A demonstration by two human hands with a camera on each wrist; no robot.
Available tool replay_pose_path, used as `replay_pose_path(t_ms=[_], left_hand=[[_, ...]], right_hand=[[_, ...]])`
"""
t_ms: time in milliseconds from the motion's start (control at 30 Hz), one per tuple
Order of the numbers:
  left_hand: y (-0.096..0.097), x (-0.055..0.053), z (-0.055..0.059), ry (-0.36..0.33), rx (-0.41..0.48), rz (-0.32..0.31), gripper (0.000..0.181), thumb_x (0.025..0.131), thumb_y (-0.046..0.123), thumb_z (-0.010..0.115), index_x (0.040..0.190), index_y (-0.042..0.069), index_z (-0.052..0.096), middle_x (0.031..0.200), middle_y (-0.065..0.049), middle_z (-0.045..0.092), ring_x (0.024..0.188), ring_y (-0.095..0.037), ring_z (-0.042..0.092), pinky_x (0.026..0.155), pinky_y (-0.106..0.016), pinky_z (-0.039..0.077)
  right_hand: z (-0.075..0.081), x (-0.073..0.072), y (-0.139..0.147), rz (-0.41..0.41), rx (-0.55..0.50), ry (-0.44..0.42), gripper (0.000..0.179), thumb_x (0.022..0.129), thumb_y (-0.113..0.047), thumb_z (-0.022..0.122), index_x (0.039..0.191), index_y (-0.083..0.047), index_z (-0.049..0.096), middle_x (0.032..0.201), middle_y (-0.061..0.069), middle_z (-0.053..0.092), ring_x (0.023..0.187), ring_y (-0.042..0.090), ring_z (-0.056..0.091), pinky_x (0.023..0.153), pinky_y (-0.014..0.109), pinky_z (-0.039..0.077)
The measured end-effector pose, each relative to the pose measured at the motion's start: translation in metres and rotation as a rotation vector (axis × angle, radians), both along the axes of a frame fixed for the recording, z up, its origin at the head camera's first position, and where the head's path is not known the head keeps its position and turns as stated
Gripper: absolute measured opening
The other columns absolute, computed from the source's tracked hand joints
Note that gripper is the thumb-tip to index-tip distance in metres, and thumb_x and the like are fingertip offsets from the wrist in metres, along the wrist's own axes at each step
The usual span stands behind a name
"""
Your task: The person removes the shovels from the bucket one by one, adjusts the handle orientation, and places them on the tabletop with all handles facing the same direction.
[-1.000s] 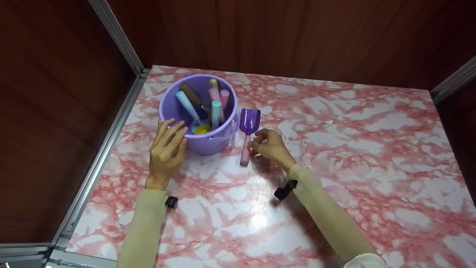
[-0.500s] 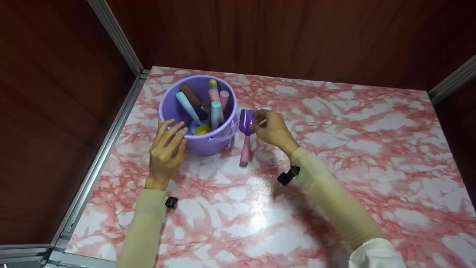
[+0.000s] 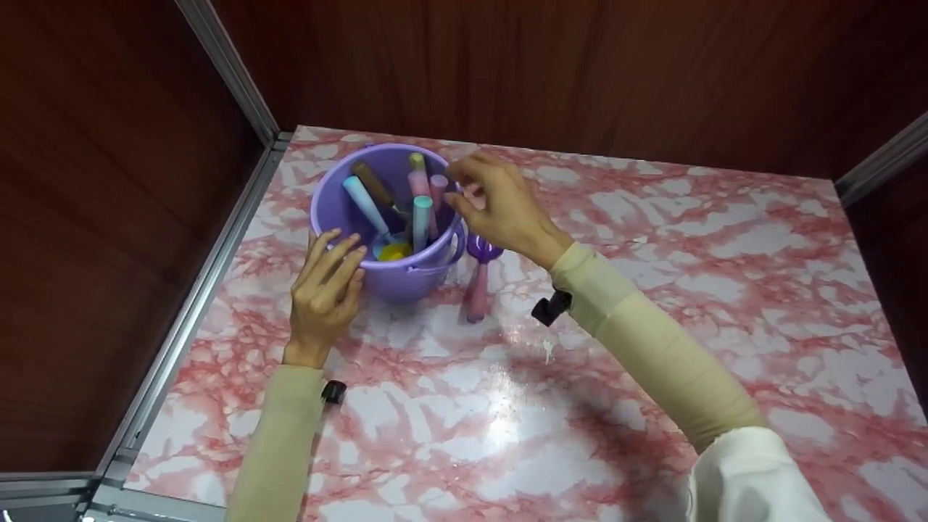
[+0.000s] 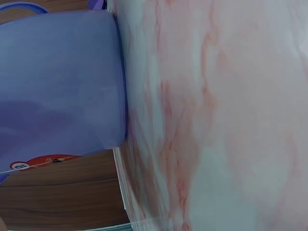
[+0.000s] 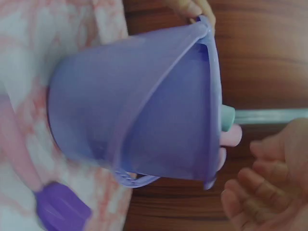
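Note:
A lilac bucket (image 3: 399,279) stands upright on the table, with several tool handles leaning inside. The fingers of my left hand (image 3: 319,304) lie over its near left rim, with the thumb at the outer wall. My right hand (image 3: 500,210) is at the bucket's right rim, beside the pink handle (image 3: 438,185); the right wrist view shows its fingers loosely bent with nothing held. Under that hand, a toy shovel (image 3: 477,297) with a purple blade and pink handle lies on the table, its blade partly hidden in the head view.
Other handles in the bucket include a light blue one (image 3: 365,203), a teal one (image 3: 421,225) and a brown one (image 3: 373,185). A yellow piece (image 3: 395,251) lies low inside. Dark wooden panels (image 3: 551,72) border the marbled table (image 3: 689,290) at the back and sides.
My right hand has moved from the shovel's handle, past its blade, up and left to the bucket's rim. The shovel stays on the table, and my left hand has stayed on the bucket.

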State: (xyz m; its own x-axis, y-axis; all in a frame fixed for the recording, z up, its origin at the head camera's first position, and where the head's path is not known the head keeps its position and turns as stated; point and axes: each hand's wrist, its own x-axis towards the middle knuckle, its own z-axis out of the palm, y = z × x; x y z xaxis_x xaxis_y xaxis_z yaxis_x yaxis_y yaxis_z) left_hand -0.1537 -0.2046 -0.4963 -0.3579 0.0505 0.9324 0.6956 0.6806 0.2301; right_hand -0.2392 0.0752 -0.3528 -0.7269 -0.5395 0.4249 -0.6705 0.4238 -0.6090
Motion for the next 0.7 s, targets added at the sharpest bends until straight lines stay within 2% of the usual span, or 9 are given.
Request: replay_pose_path(t_ms=[200,333,467,533,600,700], left_hand=[[0.0,0.0,0.002,-0.002,-0.02,0.008,0.029,0.109,0.025,0.065,0.12,0.003,0.08,0.128,-0.017,0.077,0.13,-0.042,0.067,0.123,-0.067,0.043],[0.0,-0.001,0.003,0.009,-0.013,0.003,0.03,0.109,0.026,0.065,0.119,0.002,0.08,0.127,-0.018,0.077,0.129,-0.043,0.068,0.122,-0.067,0.044],[-0.001,-0.002,0.003,0.013,-0.005,0.001,0.03,0.109,0.026,0.065,0.118,0.002,0.08,0.127,-0.018,0.077,0.127,-0.044,0.068,0.123,-0.067,0.043],[-0.001,-0.002,0.003,0.012,-0.004,-0.002,0.03,0.109,0.026,0.065,0.118,0.002,0.08,0.127,-0.018,0.077,0.126,-0.044,0.068,0.123,-0.067,0.043],[-0.001,-0.001,0.002,0.007,-0.008,-0.002,0.03,0.109,0.025,0.065,0.119,0.002,0.08,0.127,-0.018,0.077,0.126,-0.044,0.068,0.123,-0.067,0.043],[-0.002,0.0,0.002,-0.005,-0.01,-0.001,0.029,0.109,0.025,0.065,0.119,0.002,0.08,0.127,-0.018,0.077,0.125,-0.043,0.069,0.122,-0.068,0.043]], right_hand=[[0.017,0.004,-0.026,0.17,0.326,0.216,0.028,0.101,-0.007,0.071,0.129,-0.005,0.075,0.134,0.015,0.069,0.126,0.031,0.063,0.111,0.041,0.058],[0.019,0.01,-0.049,0.26,0.541,0.307,0.026,0.101,-0.003,0.071,0.126,-0.006,0.078,0.129,0.015,0.074,0.125,0.033,0.067,0.115,0.045,0.055],[0.021,0.014,-0.071,0.245,0.824,0.349,0.023,0.103,-0.004,0.068,0.121,-0.012,0.081,0.12,0.012,0.079,0.119,0.031,0.071,0.121,0.044,0.051],[0.022,0.016,-0.081,0.22,0.958,0.336,0.021,0.105,-0.007,0.067,0.12,-0.013,0.08,0.119,0.012,0.079,0.116,0.031,0.071,0.121,0.043,0.051],[0.021,0.018,-0.089,0.188,1.093,0.333,0.02,0.106,-0.011,0.065,0.121,-0.013,0.079,0.119,0.013,0.078,0.115,0.031,0.072,0.122,0.043,0.05],[0.019,0.019,-0.1,0.161,1.243,0.322,0.023,0.109,-0.015,0.061,0.126,-0.011,0.076,0.124,0.013,0.076,0.118,0.03,0.071,0.121,0.043,0.048]])
